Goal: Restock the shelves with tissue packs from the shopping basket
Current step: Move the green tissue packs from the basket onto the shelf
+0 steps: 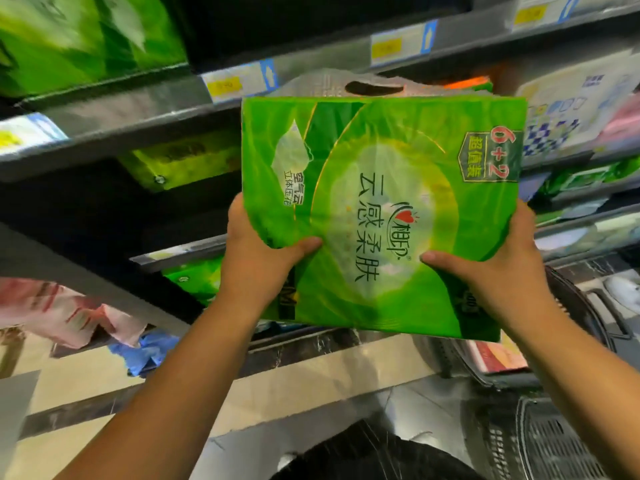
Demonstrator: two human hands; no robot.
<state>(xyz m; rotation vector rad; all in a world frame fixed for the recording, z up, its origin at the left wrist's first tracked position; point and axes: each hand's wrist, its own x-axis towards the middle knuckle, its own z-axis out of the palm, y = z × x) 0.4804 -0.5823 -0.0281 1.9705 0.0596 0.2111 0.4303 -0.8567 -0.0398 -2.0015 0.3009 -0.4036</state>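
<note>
Green glossy plastic tissue multipack [381,216], "6+2" badge in the corner, clear carry-handle flap [374,87] at the far end. It's held up in the air in front of the grey metal shelving [138,133], not yet on a shelf.

Head view:
- left hand [256,258] grips the pack's near left corner, thumb flat on the printed face, fingers hidden behind it.
- right hand [502,268] mirrors it on the near right corner, thumb on the face.
- Two-hand edge grip makes sense: the pack is wide and soft, so one hand would let it sag. Holding the near end leaves the handle end free to go in first.
- Far end overlaps the shelf lip with the yellow price tags [386,46]. Can't tell if it touches.
- Likely target is the dark gap in the bay at left, beside a yellow-green pack [183,161] already stocked. More green packs [69,39] on the shelf above.
- Black mesh plastic shopping basket [561,445] sits low right, below the pack and well apart from it. A red-printed item [498,355] shows inside.

My read: mid-transfer, insertion next. Risk: the handle flap snagging on the shelf lip.
</note>
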